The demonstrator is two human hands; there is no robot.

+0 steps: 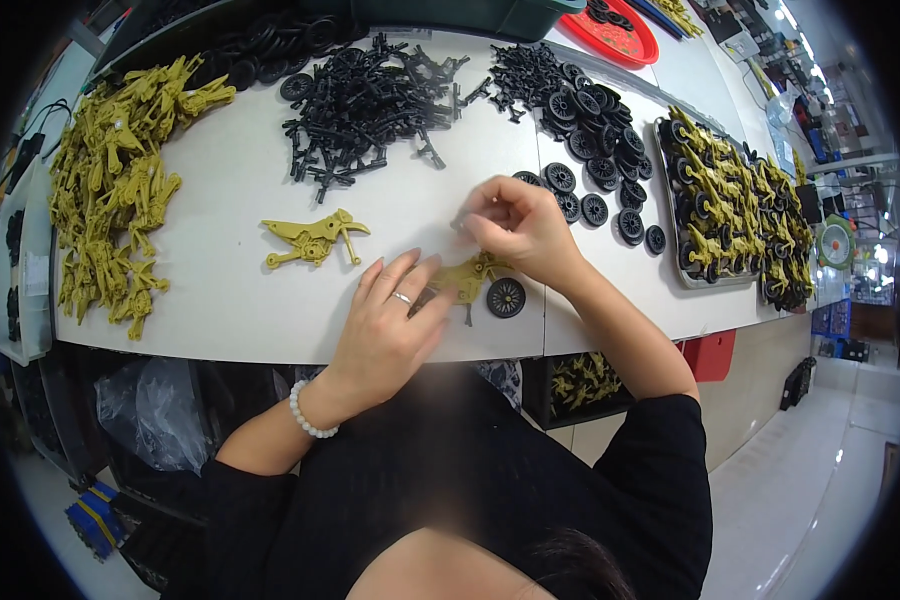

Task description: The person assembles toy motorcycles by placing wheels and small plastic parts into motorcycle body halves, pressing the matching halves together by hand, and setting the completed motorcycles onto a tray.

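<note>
A yellow toy motorcycle body lies near the table's front edge with a black spoked wheel at its right end. My left hand holds the body from the left, fingers bent over its near part and partly hiding it. Just above the body, my right hand is closed in a pinch. Its fingertips are blurred, and what they hold cannot be made out. Another yellow motorcycle body, with no wheels on it, rests to the left of my hands.
Yellow bodies are heaped at left. Small black parts and loose black wheels lie farther back. On the right, a metal tray carries wheeled yellow motorcycles. A red round tray and dark green bin stand behind.
</note>
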